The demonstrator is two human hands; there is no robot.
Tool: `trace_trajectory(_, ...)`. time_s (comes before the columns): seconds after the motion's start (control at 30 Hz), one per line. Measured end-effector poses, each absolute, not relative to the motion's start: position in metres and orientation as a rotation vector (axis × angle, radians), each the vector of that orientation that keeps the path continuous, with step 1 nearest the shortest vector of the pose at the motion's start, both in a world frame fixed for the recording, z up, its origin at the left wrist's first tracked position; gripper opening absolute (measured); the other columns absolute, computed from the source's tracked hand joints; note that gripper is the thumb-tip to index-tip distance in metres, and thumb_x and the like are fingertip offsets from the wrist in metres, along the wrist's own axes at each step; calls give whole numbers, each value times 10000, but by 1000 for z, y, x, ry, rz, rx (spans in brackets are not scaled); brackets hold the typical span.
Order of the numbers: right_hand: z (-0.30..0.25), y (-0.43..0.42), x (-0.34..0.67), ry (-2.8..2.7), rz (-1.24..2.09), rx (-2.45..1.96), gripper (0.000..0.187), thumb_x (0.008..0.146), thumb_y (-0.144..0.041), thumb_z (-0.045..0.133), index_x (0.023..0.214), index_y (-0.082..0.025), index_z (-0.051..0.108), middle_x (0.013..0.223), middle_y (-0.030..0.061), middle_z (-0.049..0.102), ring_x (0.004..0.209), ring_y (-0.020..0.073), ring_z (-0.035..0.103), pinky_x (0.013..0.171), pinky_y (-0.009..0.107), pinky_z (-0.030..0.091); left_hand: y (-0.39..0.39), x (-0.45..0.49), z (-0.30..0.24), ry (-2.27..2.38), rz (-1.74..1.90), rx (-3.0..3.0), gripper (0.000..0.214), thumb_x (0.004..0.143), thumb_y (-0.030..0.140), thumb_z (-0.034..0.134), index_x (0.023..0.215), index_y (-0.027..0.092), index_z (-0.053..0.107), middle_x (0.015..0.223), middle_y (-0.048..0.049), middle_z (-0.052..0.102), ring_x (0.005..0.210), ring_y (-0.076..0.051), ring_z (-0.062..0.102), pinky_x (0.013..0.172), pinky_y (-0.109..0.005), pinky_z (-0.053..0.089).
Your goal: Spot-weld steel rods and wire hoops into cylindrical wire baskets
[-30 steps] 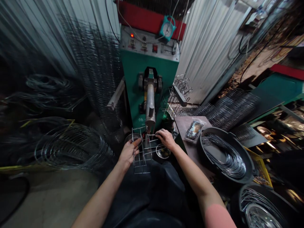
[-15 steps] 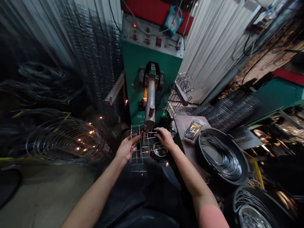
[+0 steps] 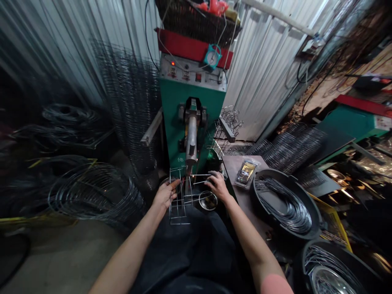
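My left hand is closed around the side of a small wire rack, thumb on its near bars. The rack hangs in front of the spot welder, with its top part beside the lower electrode. My right hand is closed on the outer end of a thin wire rod; a second rod lies just below it. Both rods point left toward the electrode tips and the rack. Whether they touch the rack I cannot tell. Below the right hand sits a small round bowl.
Right of me, a board carries a bagged packet and a black pan of bent wires. Another pan stands nearer. Stacked wire rings and wire coils fill the left side. A clock hangs on the welder.
The flying sparks have gone. My right hand has moved slightly right, away from the electrode, with the rods showing longer. The view has tilted up a little; my left hand still grips the rack.
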State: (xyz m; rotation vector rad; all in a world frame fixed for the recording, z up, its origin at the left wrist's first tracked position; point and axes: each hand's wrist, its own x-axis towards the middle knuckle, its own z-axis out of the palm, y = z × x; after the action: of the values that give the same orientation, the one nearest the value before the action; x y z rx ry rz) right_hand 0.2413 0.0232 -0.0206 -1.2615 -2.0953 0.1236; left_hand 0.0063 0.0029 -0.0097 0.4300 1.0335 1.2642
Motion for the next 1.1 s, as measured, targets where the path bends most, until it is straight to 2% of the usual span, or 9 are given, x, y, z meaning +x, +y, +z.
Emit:
trace_trajectory(0.2, -21, 16, 241, -1977, 265, -1308, 194, 804, -397, 563, 785, -210, 612, 1179, 84, 561, 1144, 222, 458, 991, 460, 249, 2, 7, -6, 1033, 1263, 448, 369, 442, 196, 797, 688, 142, 526, 468, 108, 361, 335, 3, 227, 303, -145, 131)
trace_trajectory(0.4, -17, 21, 220, -1877, 296, -1338, 219, 791, -404, 582, 686, -212, 598, 1058, 49, 619, 1086, 220, 481, 998, 491, 157, -1, 9, -2, 1024, 1299, 473, 395, 449, 231, 803, 725, 158, 530, 494, 106, 387, 348, 6, 216, 310, -142, 134)
trace_trajectory(0.57, -16, 21, 213, -1868, 287, -1313, 237, 788, -408, 586, 654, -213, 590, 1016, 35, 632, 1071, 219, 481, 1000, 487, 134, 1, 9, -4, 1031, 1325, 465, 397, 453, 220, 801, 736, 160, 530, 526, 94, 430, 352, 7, 228, 310, -147, 136)
trace_trajectory(1.1, -9, 31, 211, -1882, 336, -1334, 261, 813, -407, 545, 660, -198, 578, 1059, 47, 628, 1089, 209, 481, 1000, 465, 158, 8, 9, -9, 987, 1361, 439, 388, 475, 229, 801, 740, 148, 529, 527, 102, 420, 351, 11, 221, 307, -143, 154)
